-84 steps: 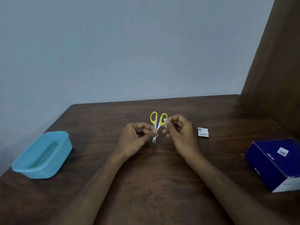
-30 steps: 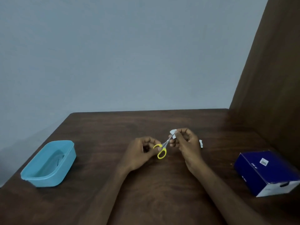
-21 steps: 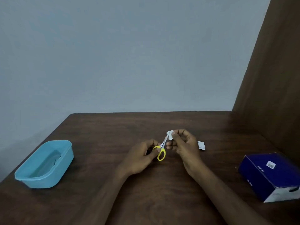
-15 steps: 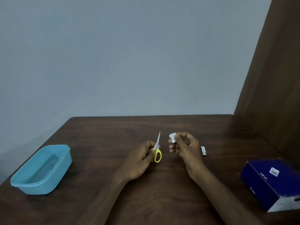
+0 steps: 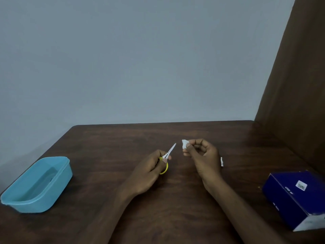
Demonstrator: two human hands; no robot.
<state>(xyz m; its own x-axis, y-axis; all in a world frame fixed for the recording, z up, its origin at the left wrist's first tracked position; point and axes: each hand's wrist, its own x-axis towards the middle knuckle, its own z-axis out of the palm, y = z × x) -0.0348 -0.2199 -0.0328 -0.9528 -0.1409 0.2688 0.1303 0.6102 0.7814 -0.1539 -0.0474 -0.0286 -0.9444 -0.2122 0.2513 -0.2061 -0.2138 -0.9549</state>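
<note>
Left hand point(image 5: 147, 171) grip curls round yellow-handled scissors point(image 5: 169, 152); right hand point(image 5: 202, 155) grip pinches a white scrap point(image 5: 184, 143); blue tub point(image 5: 58, 187) contents unclear.

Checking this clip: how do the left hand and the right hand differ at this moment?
The left hand grips scissors by the yellow handle, blades pointing toward the right hand; the right hand pinches a small white scrap at its fingertips. The left hand sits lower in the picture than the right hand. Both have curled fingers, are over the table and do not touch.
</note>
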